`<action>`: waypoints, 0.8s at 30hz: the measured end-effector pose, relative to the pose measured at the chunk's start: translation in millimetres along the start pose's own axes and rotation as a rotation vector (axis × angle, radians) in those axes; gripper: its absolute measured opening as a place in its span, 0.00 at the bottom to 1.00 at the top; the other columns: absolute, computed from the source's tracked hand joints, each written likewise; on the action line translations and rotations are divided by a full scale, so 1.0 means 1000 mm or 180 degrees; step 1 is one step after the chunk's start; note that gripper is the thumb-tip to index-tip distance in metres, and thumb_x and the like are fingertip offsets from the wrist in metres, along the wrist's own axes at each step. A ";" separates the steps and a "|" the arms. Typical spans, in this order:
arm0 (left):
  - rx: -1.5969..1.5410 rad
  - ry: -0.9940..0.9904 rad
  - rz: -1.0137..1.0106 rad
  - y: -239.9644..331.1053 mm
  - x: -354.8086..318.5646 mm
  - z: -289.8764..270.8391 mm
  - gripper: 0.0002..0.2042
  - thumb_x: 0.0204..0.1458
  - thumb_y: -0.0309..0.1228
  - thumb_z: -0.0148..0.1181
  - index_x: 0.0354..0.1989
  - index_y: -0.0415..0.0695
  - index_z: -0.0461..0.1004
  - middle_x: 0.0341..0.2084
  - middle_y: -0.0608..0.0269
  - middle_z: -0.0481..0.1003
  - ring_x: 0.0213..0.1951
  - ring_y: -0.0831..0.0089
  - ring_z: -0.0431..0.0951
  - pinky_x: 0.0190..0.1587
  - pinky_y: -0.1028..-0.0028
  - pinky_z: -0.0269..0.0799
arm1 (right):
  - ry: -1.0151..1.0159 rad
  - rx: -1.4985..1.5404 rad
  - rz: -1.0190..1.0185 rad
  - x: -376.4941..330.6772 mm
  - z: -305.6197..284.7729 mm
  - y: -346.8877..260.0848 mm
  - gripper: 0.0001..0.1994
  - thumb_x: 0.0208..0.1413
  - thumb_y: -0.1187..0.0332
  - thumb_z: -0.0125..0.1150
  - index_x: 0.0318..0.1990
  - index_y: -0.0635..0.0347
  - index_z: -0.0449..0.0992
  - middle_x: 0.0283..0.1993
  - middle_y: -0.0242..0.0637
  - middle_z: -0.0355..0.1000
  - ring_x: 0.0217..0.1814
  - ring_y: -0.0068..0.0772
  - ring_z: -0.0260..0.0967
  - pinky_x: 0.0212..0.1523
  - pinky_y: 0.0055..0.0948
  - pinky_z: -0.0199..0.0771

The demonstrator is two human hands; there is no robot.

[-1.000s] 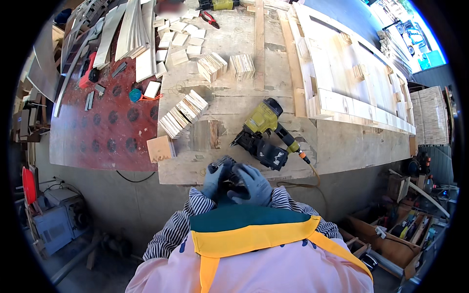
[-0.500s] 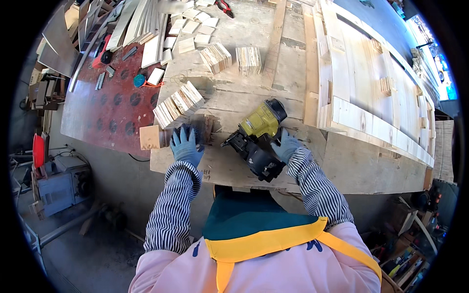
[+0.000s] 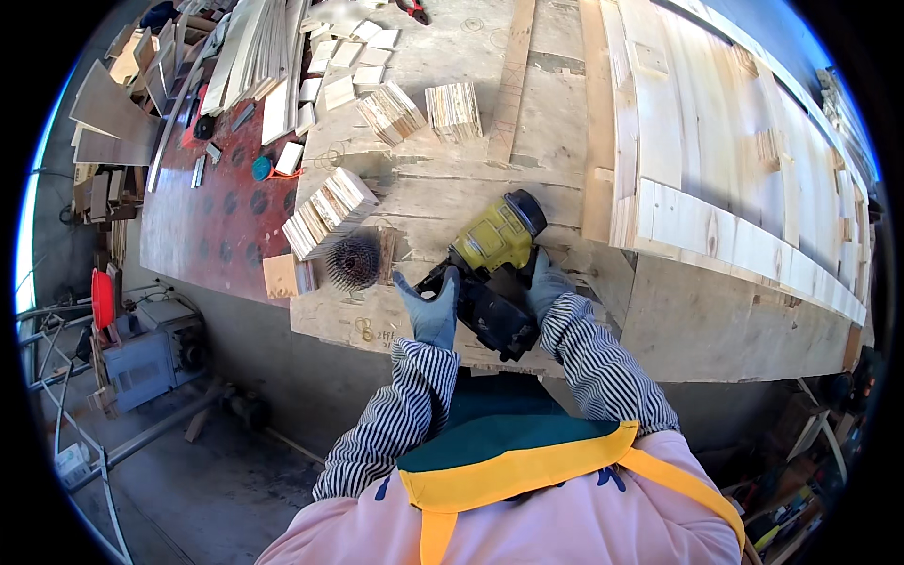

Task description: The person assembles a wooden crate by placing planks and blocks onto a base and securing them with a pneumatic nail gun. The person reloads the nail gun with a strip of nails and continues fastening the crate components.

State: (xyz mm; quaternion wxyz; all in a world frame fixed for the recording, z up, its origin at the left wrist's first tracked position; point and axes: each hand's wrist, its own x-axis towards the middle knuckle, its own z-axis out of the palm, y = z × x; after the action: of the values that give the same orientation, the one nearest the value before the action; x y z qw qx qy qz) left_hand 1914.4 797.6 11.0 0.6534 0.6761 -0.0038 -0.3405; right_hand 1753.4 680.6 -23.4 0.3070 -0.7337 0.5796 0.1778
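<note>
A yellow and black coil nail gun (image 3: 494, 237) lies on its side on the wooden bench, its round black magazine toward me. My right hand (image 3: 548, 287), in a grey-blue glove, is closed around its handle, with the fingers partly hidden. My left hand (image 3: 433, 314), gloved alike, is at the gun's nose and the magazine's left side, thumb and fingers spread apart. Left of that hand, a round coil of nails (image 3: 353, 263) lies on the bench. Beside the coil are a row of stacked wood blocks (image 3: 330, 215) and a single block (image 3: 281, 277).
Two more block stacks (image 3: 454, 111) (image 3: 391, 114) stand farther back, with thin wood pieces beyond. A large wooden frame (image 3: 725, 231) fills the bench's right side. At the left, a red perforated board (image 3: 217, 212) carries a tape measure (image 3: 262, 169) and small metal pieces.
My left hand has moved right, from over the nail coil to the nail gun's nose, uncovering the coil. My right hand stays on the handle. The whole view has shifted slightly.
</note>
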 end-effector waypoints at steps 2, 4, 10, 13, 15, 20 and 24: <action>0.0176 0.0235 -0.0065 -0.025 0.001 -0.005 0.48 0.46 0.25 0.69 0.68 0.34 0.36 0.51 0.49 0.66 0.46 0.69 0.73 0.45 0.76 0.73 | 0.0076 -0.0122 0.0031 -0.009 -0.005 -0.016 0.43 0.49 0.46 0.61 0.67 0.55 0.50 0.54 0.58 0.65 0.52 0.53 0.70 0.50 0.48 0.70; -0.0090 0.0171 -0.0686 -0.020 -0.004 -0.002 0.48 0.46 0.24 0.69 0.67 0.34 0.36 0.51 0.49 0.67 0.43 0.69 0.75 0.41 0.77 0.74 | 0.0067 -0.0221 0.0043 -0.018 -0.011 -0.031 0.41 0.51 0.49 0.60 0.68 0.55 0.50 0.53 0.57 0.66 0.50 0.52 0.71 0.48 0.47 0.71; 0.2623 0.0246 -0.1296 0.002 0.007 0.011 0.31 0.53 0.55 0.55 0.46 0.34 0.75 0.33 0.47 0.79 0.36 0.59 0.80 0.37 0.66 0.74 | -0.0229 -0.0262 0.0070 -0.017 -0.021 -0.038 0.39 0.52 0.51 0.59 0.67 0.57 0.50 0.52 0.55 0.67 0.50 0.51 0.71 0.48 0.46 0.72; 0.3044 0.0592 -0.1057 -0.042 0.027 -0.009 0.33 0.51 0.58 0.55 0.40 0.32 0.77 0.32 0.45 0.79 0.38 0.54 0.80 0.39 0.62 0.73 | -0.0108 -0.0257 0.0035 -0.012 -0.010 -0.037 0.38 0.52 0.51 0.59 0.66 0.57 0.51 0.53 0.56 0.67 0.50 0.52 0.71 0.48 0.47 0.72; 0.3192 0.0555 -0.0990 -0.031 0.023 0.005 0.33 0.51 0.59 0.54 0.39 0.32 0.78 0.32 0.44 0.79 0.38 0.52 0.80 0.39 0.60 0.73 | -0.0072 -0.0244 0.0055 -0.008 -0.004 -0.031 0.37 0.52 0.51 0.59 0.65 0.57 0.52 0.53 0.56 0.66 0.50 0.53 0.71 0.48 0.47 0.72; 0.3408 0.0593 -0.0986 -0.034 0.029 0.006 0.34 0.51 0.61 0.50 0.38 0.34 0.78 0.32 0.41 0.78 0.39 0.47 0.79 0.41 0.57 0.72 | -0.0406 -0.0107 0.0124 -0.020 -0.031 -0.042 0.37 0.53 0.52 0.59 0.65 0.58 0.51 0.54 0.57 0.66 0.52 0.54 0.70 0.50 0.47 0.71; 0.4146 -0.0335 -0.1001 -0.021 0.043 -0.010 0.35 0.54 0.61 0.44 0.40 0.35 0.77 0.35 0.40 0.78 0.43 0.47 0.77 0.41 0.55 0.71 | -0.0363 -0.0252 0.0104 -0.015 -0.022 -0.038 0.37 0.54 0.53 0.57 0.67 0.58 0.49 0.55 0.57 0.66 0.53 0.54 0.69 0.53 0.47 0.70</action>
State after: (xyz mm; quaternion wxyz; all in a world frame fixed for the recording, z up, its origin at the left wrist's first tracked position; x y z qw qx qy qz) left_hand 1943.0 790.5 -28.5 0.0536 0.9073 -0.1417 -0.3923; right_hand 1784.2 682.5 11.9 0.3073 -0.7244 0.5655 0.2470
